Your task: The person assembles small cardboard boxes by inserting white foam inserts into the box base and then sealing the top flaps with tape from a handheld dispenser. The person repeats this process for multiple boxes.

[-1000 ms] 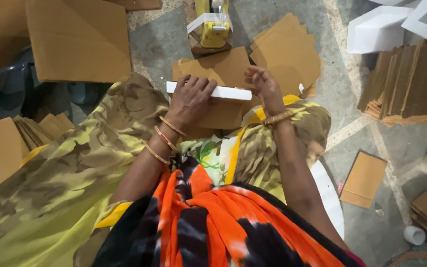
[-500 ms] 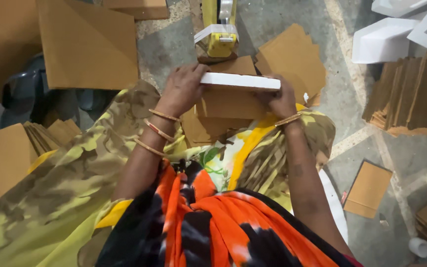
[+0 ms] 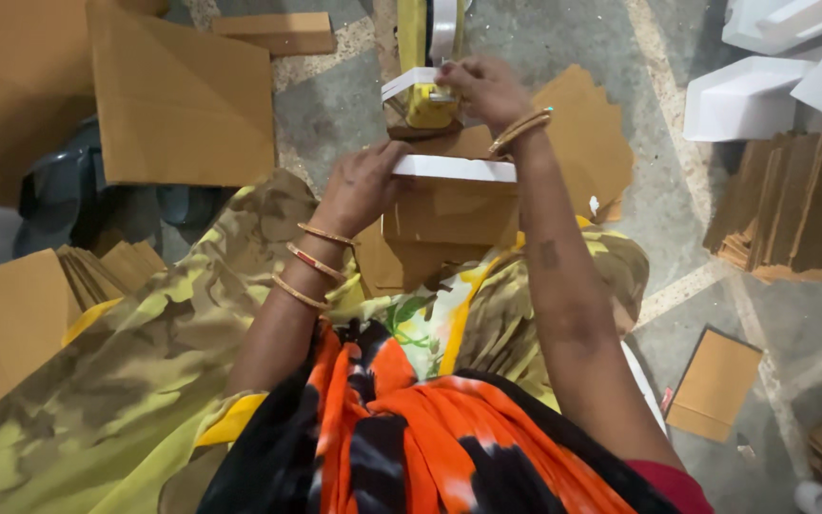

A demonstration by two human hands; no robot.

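Note:
My left hand (image 3: 362, 186) grips the left end of a flat white foam piece (image 3: 459, 168) that lies across the top of a folded brown cardboard box (image 3: 454, 214) on my lap. My right hand (image 3: 483, 86) reaches forward past the box to a yellow tape dispenser (image 3: 422, 100) on the floor and pinches a white strip at its top. Bangles ring both wrists.
Flat cardboard sheets (image 3: 183, 105) lie at the left and behind the box. A stack of cardboard (image 3: 792, 205) and white foam trays (image 3: 749, 95) sit at the right. A small cardboard piece (image 3: 715, 381) rests on the grey floor at lower right.
My right hand left the box's right end and reached forward to the yellow tape dispenser. The box with the white foam piece has risen, my left hand still holding it.

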